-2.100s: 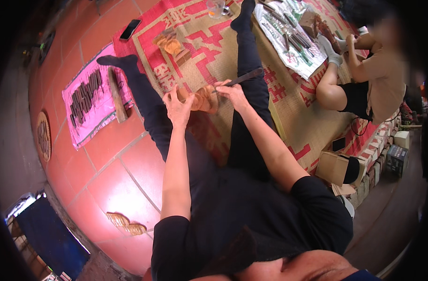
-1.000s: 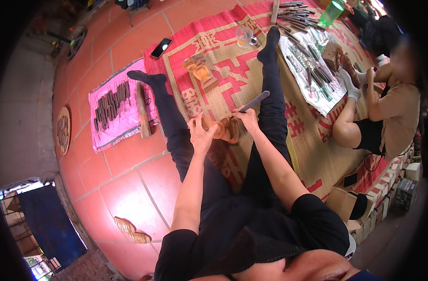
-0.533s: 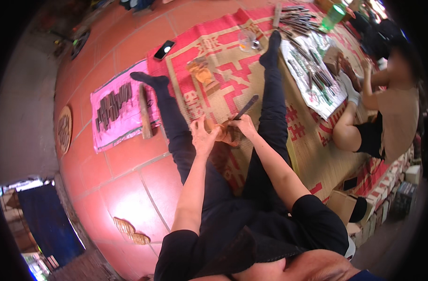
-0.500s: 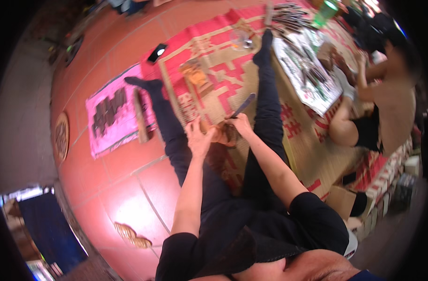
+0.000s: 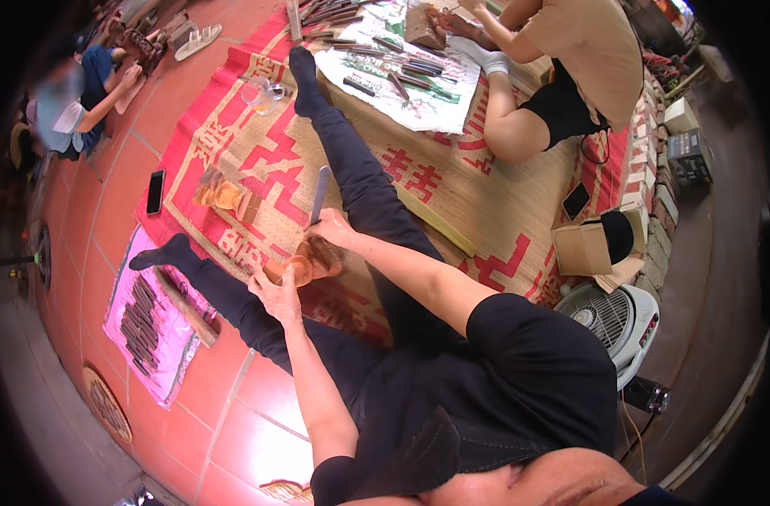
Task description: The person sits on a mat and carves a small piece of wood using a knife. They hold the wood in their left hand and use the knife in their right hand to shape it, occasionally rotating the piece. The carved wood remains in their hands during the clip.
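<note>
I sit on a red-patterned woven mat (image 5: pixel 452 181) with my legs in black trousers spread out. My left hand (image 5: pixel 275 295) steadies a brown carved wooden piece (image 5: pixel 305 261) lying between my legs. My right hand (image 5: pixel 330 228) grips a long flat grey tool (image 5: pixel 319 194) whose lower end rests on the wood and whose blade points away from me.
A pink cloth (image 5: pixel 144 325) with several dark tools and a wooden stick lies at my left. A black phone (image 5: pixel 155 191), a small wooden block (image 5: pixel 225 196) and a glass (image 5: pixel 262 94) rest on the mat. A person (image 5: pixel 570 76) sits beyond beside a sheet of tools (image 5: pixel 402 80). Fan (image 5: pixel 608 316) at right.
The view has swung, so the mat and the people appear shifted. Both hands stay on the wooden piece, the right still holding the flat tool.
</note>
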### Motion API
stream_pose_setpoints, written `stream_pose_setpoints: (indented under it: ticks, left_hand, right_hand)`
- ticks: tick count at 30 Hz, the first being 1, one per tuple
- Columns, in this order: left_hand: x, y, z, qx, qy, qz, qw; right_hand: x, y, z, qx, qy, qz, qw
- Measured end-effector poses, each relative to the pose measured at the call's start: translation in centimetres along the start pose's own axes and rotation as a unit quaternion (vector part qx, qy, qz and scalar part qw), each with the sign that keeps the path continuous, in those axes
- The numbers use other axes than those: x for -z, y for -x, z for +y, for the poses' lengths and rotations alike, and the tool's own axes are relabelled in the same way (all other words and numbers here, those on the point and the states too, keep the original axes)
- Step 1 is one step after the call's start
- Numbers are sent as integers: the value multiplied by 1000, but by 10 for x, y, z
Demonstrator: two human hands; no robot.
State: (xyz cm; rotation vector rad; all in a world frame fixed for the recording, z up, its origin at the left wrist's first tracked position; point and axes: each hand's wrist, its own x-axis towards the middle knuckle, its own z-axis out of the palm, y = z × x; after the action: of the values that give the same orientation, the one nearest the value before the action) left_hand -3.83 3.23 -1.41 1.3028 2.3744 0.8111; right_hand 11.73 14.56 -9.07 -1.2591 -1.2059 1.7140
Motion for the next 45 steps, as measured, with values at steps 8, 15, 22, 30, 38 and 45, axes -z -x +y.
stream_pose_setpoints:
  ticks: [8, 15, 22, 30, 38, 45]
  left_hand:
    - [0, -2, 1, -7, 2, -2, 1000]
    - [0, -4, -6, 4, 1, -7, 1000]
    - [2, -2, 1, 4, 0, -4, 1000]
    - [-1, -3, -1, -4, 0, 4, 1000]
    - [0, -1, 6, -7, 0, 3, 1000]
    - [1, 2, 16, -9, 5, -2, 1000]
  right_hand:
    - [0, -11, 14, -47, -66, -10, 997]
    - [-5, -3, 8, 59, 66, -38, 995]
    - [-2, -5, -4, -48, -81, -22, 995]
    - [-7, -15, 14, -51, -108, 10, 993]
    - [-6, -11, 8, -46, -40, -12, 998]
    - [-6, -5, 11, 1, -29, -38, 999]
